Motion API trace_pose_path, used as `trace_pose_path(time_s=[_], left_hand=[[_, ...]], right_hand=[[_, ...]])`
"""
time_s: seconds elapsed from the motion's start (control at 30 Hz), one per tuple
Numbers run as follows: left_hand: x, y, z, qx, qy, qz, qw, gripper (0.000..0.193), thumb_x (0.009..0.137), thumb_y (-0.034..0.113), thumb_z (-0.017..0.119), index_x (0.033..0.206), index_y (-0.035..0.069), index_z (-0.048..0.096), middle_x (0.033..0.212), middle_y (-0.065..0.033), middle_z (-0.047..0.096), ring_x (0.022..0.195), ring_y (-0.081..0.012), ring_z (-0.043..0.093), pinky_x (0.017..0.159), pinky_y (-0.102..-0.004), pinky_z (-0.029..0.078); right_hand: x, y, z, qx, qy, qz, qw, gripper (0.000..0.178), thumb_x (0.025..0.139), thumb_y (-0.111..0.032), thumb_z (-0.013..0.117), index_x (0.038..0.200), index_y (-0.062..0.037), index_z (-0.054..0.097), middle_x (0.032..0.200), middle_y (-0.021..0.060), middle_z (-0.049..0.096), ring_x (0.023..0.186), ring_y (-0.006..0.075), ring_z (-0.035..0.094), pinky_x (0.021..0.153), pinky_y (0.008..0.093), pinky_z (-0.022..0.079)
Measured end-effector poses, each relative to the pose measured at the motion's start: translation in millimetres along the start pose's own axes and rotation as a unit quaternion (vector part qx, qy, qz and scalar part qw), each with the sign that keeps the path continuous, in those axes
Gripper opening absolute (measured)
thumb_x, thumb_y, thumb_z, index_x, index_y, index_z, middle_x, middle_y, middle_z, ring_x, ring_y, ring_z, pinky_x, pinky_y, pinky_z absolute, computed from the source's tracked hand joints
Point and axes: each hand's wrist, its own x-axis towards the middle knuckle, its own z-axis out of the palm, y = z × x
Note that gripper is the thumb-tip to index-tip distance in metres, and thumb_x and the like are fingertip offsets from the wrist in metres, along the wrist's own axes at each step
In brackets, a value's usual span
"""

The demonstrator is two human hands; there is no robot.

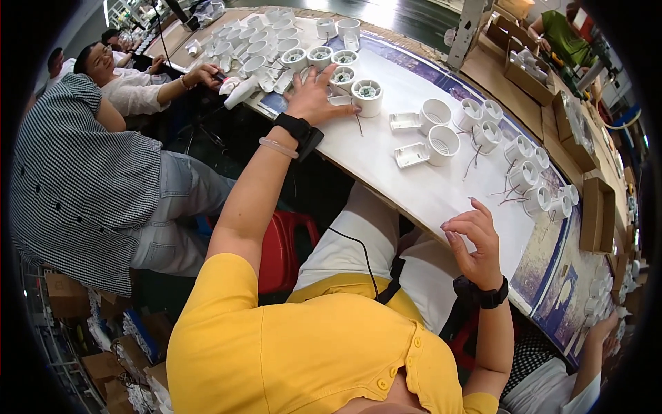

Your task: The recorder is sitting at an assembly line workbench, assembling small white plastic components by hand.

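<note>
My left hand (pixel 314 100) reaches over the far left of the white work surface with its fingers spread. Its thumb tip is against or just beside a round white housing (pixel 368 103) with a green circuit board inside. Several similar housings (pixel 320 55) stand around its fingertips, and a thin wire hangs below the thumb. My right hand (pixel 477 241) hovers at the table's near edge, fingers loosely bent and apart, holding nothing. Beyond it are two white cups with rectangular side boxes, a nearer one (pixel 443 145) and a farther one (pixel 435 114).
On the right, several white cups with wires (pixel 524 176) stand in loose groups. More white cups (pixel 256 48) crowd the far left. Cardboard boxes (pixel 597 215) line the far right edge. A person at left holds a white part (pixel 241 92); another person's hand (pixel 603 328) is at lower right.
</note>
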Motion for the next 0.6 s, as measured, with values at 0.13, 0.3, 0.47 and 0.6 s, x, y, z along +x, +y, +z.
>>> trace_pose_path(time_s=[0.13, 0.3, 0.47, 0.6], left_hand=[[19.1, -21.2, 9.4, -0.009, 0.015, 0.029, 0.999, 0.114, 0.058, 0.073, 0.072, 0.146, 0.016, 0.028, 0.145, -0.0252, 0.034, 0.136, -0.0448, 0.026, 0.114, -0.0550, 0.011], [38.1, -37.2, 20.7, -0.018, 0.027, 0.030, 0.999, 0.115, 0.059, 0.074, 0.071, 0.146, 0.013, 0.029, 0.142, -0.0251, 0.039, 0.136, -0.0382, 0.032, 0.114, -0.0549, 0.009], [45.5, -39.4, 11.6, -0.028, 0.009, 0.008, 1.000, 0.119, 0.055, 0.075, 0.072, 0.147, 0.016, 0.026, 0.145, -0.0217, 0.035, 0.137, -0.0429, 0.022, 0.111, -0.0578, 0.015], [52.7, -42.7, 4.2, -0.015, 0.012, 0.018, 1.000, 0.115, 0.059, 0.069, 0.075, 0.145, 0.007, 0.030, 0.140, -0.0222, 0.043, 0.133, -0.0343, 0.038, 0.113, -0.0480, 0.020]], right_hand=[[8.3, -2.7, 0.2, 0.003, -0.013, 0.003, 1.000, 0.008, 0.082, -0.004, 0.062, 0.087, -0.0089, 0.066, 0.083, 0.0019, 0.066, 0.082, 0.0192, 0.061, 0.104, 0.0472, 0.034], [10.0, -3.9, 6.2, 0.007, -0.017, 0.002, 1.000, 0.008, 0.081, -0.004, 0.063, 0.086, -0.0089, 0.066, 0.082, 0.0021, 0.066, 0.081, 0.0195, 0.061, 0.103, 0.0472, 0.035], [8.8, -3.4, 7.5, 0.004, -0.016, 0.009, 1.000, 0.007, 0.081, -0.004, 0.063, 0.086, -0.0088, 0.066, 0.081, 0.0024, 0.065, 0.080, 0.0197, 0.061, 0.103, 0.0472, 0.035], [9.4, -3.4, 8.2, 0.007, -0.014, 0.006, 1.000, 0.007, 0.081, -0.004, 0.063, 0.086, -0.0087, 0.066, 0.081, 0.0026, 0.065, 0.080, 0.0198, 0.060, 0.103, 0.0471, 0.036]])
